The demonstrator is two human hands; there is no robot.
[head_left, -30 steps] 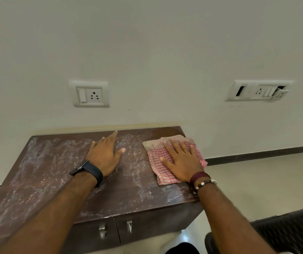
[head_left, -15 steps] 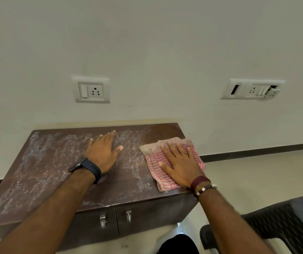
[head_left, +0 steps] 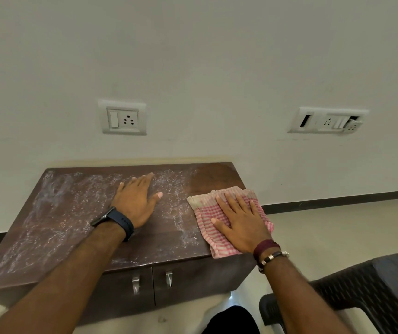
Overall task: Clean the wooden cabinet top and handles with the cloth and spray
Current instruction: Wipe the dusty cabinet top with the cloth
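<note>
The dark wooden cabinet top point(head_left: 55, 227) stands against the wall, covered with white spray foam over its left and middle. Its far right corner looks wiped and bare. A pink-and-white checked cloth point(head_left: 207, 214) lies flat at the right front of the top. My right hand point(head_left: 240, 220) presses on it with straight, spread fingers. My left hand point(head_left: 136, 201) rests flat on the foamy middle of the top, fingers straight. Two metal handles point(head_left: 136, 283) point(head_left: 169, 278) hang on the front doors below. No spray bottle is in view.
Two socket plates point(head_left: 123, 119) point(head_left: 328, 121) sit on the white wall above. A dark plastic chair point(head_left: 361, 292) stands at the lower right, close to the cabinet's right end. Pale floor point(head_left: 337, 225) stretches to the right.
My right hand has drawn the cloth toward the front right edge, leaving the far right corner wiped. My left hand has stayed flat in place.
</note>
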